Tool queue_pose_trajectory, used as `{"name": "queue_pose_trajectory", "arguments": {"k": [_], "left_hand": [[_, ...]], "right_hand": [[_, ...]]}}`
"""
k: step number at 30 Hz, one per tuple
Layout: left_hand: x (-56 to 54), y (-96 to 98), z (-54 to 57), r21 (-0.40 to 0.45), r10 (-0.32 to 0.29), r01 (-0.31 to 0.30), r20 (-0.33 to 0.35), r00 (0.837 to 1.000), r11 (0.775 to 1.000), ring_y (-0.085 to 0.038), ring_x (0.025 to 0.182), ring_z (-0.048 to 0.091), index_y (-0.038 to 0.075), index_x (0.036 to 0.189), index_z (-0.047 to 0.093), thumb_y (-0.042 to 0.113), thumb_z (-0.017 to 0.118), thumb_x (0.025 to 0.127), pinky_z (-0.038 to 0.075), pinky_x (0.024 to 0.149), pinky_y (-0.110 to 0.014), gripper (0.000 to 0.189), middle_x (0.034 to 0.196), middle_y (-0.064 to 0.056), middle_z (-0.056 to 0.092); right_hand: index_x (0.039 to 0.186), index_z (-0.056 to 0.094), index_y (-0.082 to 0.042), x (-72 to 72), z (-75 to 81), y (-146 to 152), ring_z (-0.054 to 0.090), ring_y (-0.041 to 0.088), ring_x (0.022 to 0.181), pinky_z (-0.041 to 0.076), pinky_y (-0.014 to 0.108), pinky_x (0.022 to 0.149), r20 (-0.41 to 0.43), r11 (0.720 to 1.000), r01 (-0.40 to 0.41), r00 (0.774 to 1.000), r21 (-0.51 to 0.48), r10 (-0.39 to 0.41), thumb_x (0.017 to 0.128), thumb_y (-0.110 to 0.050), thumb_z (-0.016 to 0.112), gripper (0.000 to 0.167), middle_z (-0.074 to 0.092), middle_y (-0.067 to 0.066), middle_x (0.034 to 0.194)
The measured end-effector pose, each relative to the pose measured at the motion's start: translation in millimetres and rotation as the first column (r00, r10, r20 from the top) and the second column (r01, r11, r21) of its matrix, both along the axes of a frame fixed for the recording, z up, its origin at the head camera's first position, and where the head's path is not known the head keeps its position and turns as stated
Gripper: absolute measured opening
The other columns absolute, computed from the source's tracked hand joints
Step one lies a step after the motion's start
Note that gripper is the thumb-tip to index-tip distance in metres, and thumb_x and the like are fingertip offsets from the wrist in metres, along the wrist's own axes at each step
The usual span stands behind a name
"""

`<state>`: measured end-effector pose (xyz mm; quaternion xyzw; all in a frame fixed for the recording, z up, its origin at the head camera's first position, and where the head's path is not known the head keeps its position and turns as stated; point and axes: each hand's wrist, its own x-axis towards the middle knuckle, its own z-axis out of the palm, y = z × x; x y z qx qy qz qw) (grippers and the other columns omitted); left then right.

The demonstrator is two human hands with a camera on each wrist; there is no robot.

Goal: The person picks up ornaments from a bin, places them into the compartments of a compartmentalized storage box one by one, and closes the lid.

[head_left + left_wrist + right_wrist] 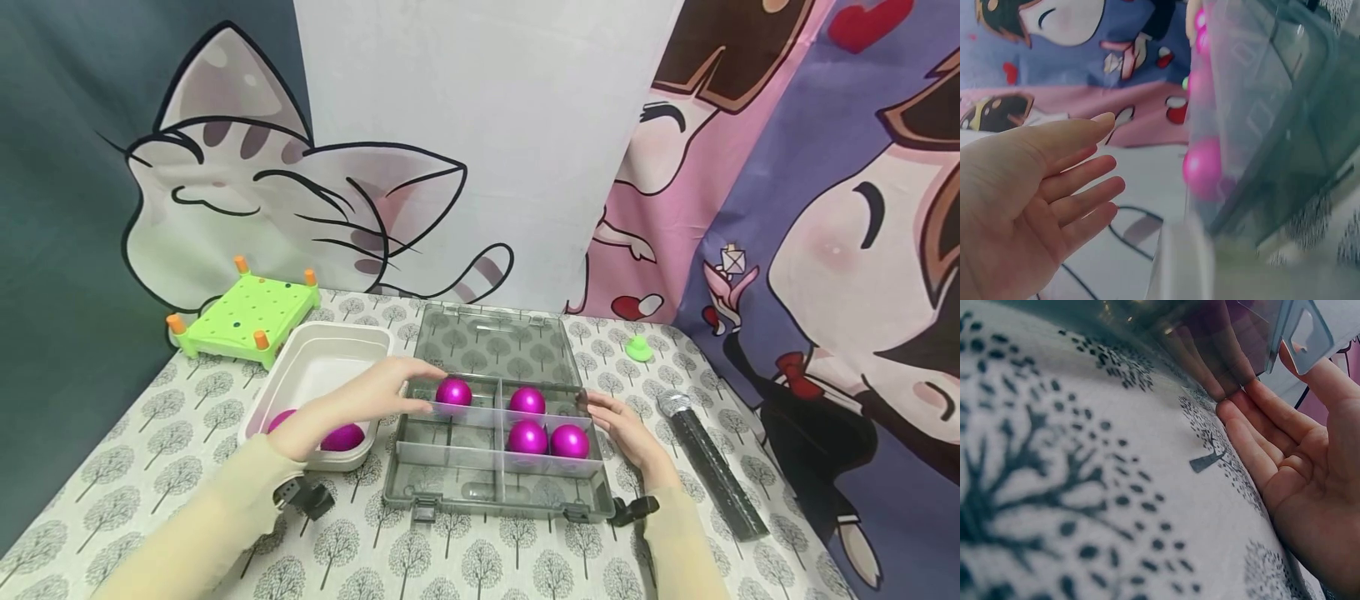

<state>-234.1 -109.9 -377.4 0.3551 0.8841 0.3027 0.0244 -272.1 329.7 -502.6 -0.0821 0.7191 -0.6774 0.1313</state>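
Note:
A smoky clear divided case [442, 485] lies with its lid [495, 342] folded back. Shiny magenta balls sit in it: one ball [453, 392] in the rear left compartment, one ball [528, 402] rear right, two balls [570, 442] in the middle right. My left hand [375, 390] hovers over the case's left edge beside the rear left ball, with extended fingers and nothing held; the left wrist view shows the same hand [1054, 194] apart from the case. My right hand [626, 429] holds the right side wall, its fingertips [1235, 412] against the outside and the thumb at the rim.
A white bin [258, 408] left of the case contains magenta balls [342, 437], partly hidden by my left forearm. Behind it stands a green pegged toy table [251, 317] with orange leg ends. A black microphone [712, 467] lies at right, and a small green toy [638, 348] farther back.

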Motion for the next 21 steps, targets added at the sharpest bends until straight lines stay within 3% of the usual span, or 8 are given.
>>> {"name": "queue_pose_trajectory", "arguments": {"k": [7, 12, 21], "left_hand": [[3.5, -34.9, -5.2, 0.064, 0.075, -0.076, 0.024, 0.997, 0.995, -0.035, 0.118, 0.060, 0.000, 0.130, 0.059, 0.019, 0.072, 0.086, 0.048, 0.101, -0.052, 0.049, 0.131, -0.017, 0.063], [6.7, -51.7, -11.9, 0.074, 0.114, -0.113, -0.005, 0.993, 0.991, -0.035, 0.114, 0.063, -0.001, 0.127, 0.060, 0.019, 0.074, 0.085, 0.051, 0.098, -0.051, 0.048, 0.127, -0.017, 0.065], [13.3, -71.1, -17.9, 0.096, 0.117, -0.119, 0.024, 0.993, 0.988, -0.040, 0.111, 0.063, -0.009, 0.124, 0.059, 0.009, 0.076, 0.081, 0.051, 0.096, -0.054, 0.049, 0.123, -0.024, 0.065]], "right_hand": [[0.141, 0.030, 0.019, 0.1, 0.9, -0.2, 0.063, -0.002, 0.105, 0.046, 0.011, 0.094, 0.004, 1.000, 0.021, 1.000, 0.005, -0.021, 0.099, -0.008, 0.050, 0.053, 0.067, -0.018, 0.110], [0.141, 0.030, 0.019, -0.5, 0.9, 0.4, 0.063, -0.001, 0.105, 0.047, 0.012, 0.095, -0.006, 1.000, 0.009, 1.000, -0.006, -0.009, 0.100, -0.008, 0.049, 0.053, 0.067, -0.016, 0.112], [0.142, 0.028, 0.019, 0.9, 1.9, -0.7, 0.063, 0.000, 0.105, 0.047, 0.013, 0.096, 0.000, 1.000, -0.001, 1.000, -0.019, 0.001, 0.100, -0.008, 0.048, 0.054, 0.067, -0.016, 0.112]]}}
